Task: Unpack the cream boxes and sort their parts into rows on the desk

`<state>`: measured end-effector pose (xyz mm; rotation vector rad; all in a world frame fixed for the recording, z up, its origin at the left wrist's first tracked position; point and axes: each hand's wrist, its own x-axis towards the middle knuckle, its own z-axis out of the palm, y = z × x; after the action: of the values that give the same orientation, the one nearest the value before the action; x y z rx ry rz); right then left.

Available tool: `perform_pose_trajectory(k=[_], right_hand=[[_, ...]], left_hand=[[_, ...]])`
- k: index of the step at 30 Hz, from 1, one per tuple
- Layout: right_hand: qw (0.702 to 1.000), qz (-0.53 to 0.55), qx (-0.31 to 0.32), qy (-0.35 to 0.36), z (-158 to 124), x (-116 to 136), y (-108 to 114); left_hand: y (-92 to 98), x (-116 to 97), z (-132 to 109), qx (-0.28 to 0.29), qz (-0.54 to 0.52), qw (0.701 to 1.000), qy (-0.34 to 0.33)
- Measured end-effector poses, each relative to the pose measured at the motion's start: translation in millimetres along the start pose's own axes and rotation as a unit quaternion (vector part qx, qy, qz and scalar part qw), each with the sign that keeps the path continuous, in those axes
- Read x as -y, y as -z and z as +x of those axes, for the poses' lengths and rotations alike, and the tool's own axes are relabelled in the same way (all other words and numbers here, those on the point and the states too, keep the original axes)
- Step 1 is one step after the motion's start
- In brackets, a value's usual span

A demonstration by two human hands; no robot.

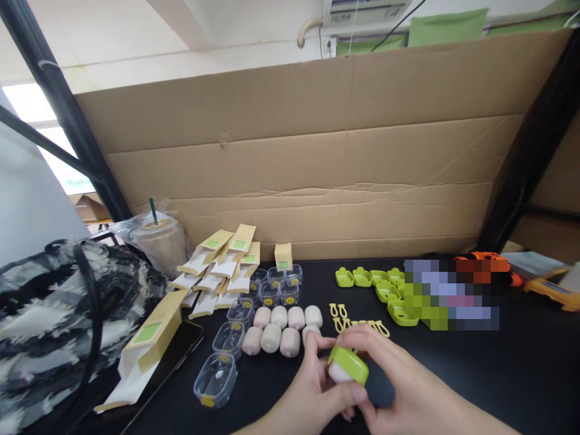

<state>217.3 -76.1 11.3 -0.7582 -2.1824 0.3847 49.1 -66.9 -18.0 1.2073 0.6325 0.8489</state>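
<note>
Near the front of the table, my left hand (319, 393) and my right hand (394, 368) are both closed around a small piece with a green plastic cover (352, 364) over a whitish body (338, 373). My left thumb presses its lower side, while fingers of my right hand touch its upper edge. Just beyond are several yellow loop-shaped clips (362, 327), partly hidden by my right hand. To the left of them stand rounded pink and off-white cylinders (271, 338) in two rows. More green plastic covers (388, 291) lie farther back on the right.
Clear plastic boxes (215, 379) line the left of the cylinders. Folded cartons (226, 272) are piled behind, with one opened carton (149, 347) on a dark phone (181, 350). A bagged drink cup (163, 244) stands back left. Upright cardboard (299, 163) bounds the table's rear.
</note>
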Motion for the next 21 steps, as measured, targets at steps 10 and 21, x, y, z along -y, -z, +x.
perform_pose_trajectory(k=[10,21], right_hand=[[0.999,0.032,-0.004,-0.030,7.3,10.4,-3.5],[0.992,0.107,0.035,-0.055,5.5,3.7,8.1]], left_hand=[[-3.7,6.1,-0.9,0.034,-0.027,0.998,-0.050],[-1.0,-13.2,-7.0,0.088,-0.009,0.996,-0.001]])
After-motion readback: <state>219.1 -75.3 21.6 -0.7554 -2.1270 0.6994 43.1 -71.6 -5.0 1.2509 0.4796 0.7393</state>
